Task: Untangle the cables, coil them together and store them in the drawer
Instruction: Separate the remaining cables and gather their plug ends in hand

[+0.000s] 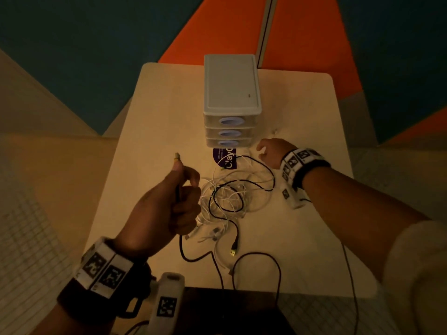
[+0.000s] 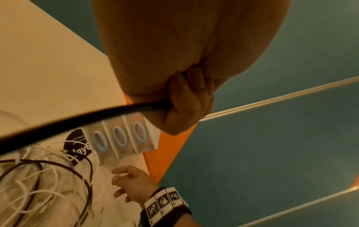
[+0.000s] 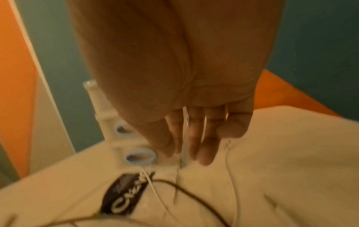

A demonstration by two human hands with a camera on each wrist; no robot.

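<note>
A tangle of white and black cables [image 1: 227, 197] [image 2: 38, 184] lies in the middle of the beige table [image 1: 302, 112]. My left hand [image 1: 180, 197] [image 2: 186, 107] is raised at the tangle's left edge and grips a black cable [image 2: 77, 119], whose plug [image 1: 177, 156] sticks up above the thumb. Behind the tangle stands a white unit of three drawers [image 1: 232, 93] [image 2: 118, 138], all closed. My right hand [image 1: 272, 153] [image 2: 134, 184] [image 3: 194, 138] hovers with straight fingers at the unit's lower right, near the bottom drawer's ring handle [image 3: 140, 156], holding nothing that I can see.
A round purple sticker [image 1: 226, 158] [image 3: 126, 193] lies on the table in front of the drawers. Loose cable ends, one a USB plug [image 1: 233, 252], trail toward the near table edge. A dark block [image 1: 229, 313] sits below that edge. Orange and teal floor surrounds the table.
</note>
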